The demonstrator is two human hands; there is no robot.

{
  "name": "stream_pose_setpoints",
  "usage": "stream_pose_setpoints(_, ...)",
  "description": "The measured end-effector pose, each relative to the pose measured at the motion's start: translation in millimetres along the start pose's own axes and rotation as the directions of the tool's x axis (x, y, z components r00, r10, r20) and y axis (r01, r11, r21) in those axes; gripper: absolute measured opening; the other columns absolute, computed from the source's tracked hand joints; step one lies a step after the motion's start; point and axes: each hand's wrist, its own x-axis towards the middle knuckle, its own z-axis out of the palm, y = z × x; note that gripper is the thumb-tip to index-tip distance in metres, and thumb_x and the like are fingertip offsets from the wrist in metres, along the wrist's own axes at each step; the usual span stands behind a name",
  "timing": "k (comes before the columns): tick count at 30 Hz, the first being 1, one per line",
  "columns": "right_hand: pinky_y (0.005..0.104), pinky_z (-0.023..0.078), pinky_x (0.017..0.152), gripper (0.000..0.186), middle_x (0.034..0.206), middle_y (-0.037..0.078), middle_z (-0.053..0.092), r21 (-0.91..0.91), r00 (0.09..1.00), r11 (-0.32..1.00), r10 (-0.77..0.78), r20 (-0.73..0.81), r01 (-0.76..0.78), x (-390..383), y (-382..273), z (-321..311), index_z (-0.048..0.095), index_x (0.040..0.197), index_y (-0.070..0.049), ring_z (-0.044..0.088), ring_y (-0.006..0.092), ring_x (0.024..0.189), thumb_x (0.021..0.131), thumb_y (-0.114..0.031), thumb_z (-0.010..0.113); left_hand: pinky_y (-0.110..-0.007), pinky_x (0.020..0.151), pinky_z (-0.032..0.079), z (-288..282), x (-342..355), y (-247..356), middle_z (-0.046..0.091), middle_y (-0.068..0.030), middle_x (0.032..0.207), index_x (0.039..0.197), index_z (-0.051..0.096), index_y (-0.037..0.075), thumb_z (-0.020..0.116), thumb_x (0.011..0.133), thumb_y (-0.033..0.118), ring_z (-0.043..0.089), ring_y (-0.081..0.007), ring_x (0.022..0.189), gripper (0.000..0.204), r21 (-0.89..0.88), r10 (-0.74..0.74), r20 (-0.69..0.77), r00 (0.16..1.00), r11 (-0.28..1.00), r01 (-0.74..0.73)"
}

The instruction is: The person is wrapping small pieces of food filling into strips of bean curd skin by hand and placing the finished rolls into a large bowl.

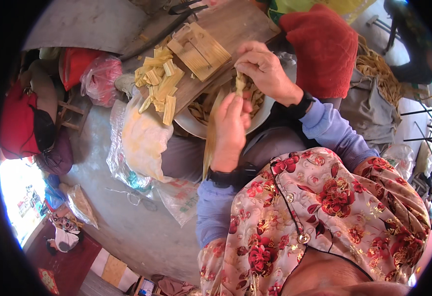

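Over a white basin (188,126), I hold a short knotted twist of pale yellow strip (240,83), which looks like dried leaf or husk. My left hand (231,123) is closed, thumb up, pinching the twist from below. Fingertips of my right hand (264,70) grip its upper end. A long flat yellow strip (209,148) hangs beside my left wrist. Loose brownish strips (198,112) lie in the basin, partly hidden by my hands.
A wooden board (235,24) carries a slotted wooden block (199,51). Beside it are folded yellow pieces (159,81). Red cloth (319,52) covers something right of my hands. Further right hang more strips (376,69). A pale cloth (144,140) lies by my leg.
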Motion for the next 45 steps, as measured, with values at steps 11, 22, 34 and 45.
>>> stream_pose_setpoints(11,0.0329,0.046,0.061,0.016,0.071,0.016,0.059,-0.161,0.845,0.986,0.060,0.531,0.031,6,-10,-24,0.062,0.085,0.002,0.057,0.0246,0.065,0.086,-0.014,0.061,-0.040,0.052,0.042,-22,7,25,0.057,-0.0125,0.066,0.075,0.058,0.007,0.064,0.085,0.020,0.055,-0.0332,0.060,0.017,0.916,0.711,0.176,0.681,0.135,-0.378)
stream_pose_setpoints(22,0.0375,0.047,0.062,0.017,0.074,0.013,0.061,-0.258,0.792,0.778,-0.445,0.418,0.573,18,-27,-25,0.061,0.085,-0.004,0.061,0.0311,0.072,0.074,-0.016,0.067,-0.039,0.050,0.040,-15,13,29,0.053,-0.0124,0.060,0.069,0.054,0.005,0.062,0.087,0.021,0.051,-0.0341,0.056,0.026,0.853,0.702,0.371,0.608,0.002,-0.522)
stream_pose_setpoints(34,0.0212,0.040,0.053,0.019,0.069,-0.001,0.053,0.169,0.835,0.912,0.251,0.490,-0.373,44,-30,-12,0.059,0.099,-0.001,0.045,0.0055,0.056,0.095,-0.017,0.050,-0.017,0.046,0.029,-47,29,78,0.051,0.0025,0.069,0.105,0.058,0.004,0.055,0.093,0.014,0.036,-0.0016,0.052,0.016,0.274,0.269,0.040,0.962,0.923,-0.269)
stream_pose_setpoints(45,0.0469,0.048,0.062,0.015,0.072,0.024,0.060,-0.352,0.957,0.904,-0.164,0.239,0.243,66,25,31,0.056,0.085,0.000,0.059,0.0407,0.071,0.083,-0.015,0.054,-0.034,0.059,0.046,-54,91,57,0.063,-0.0124,0.072,0.092,0.060,0.000,0.058,0.087,0.011,0.059,-0.0245,0.063,0.012,0.885,0.705,0.060,0.707,0.290,-0.364)
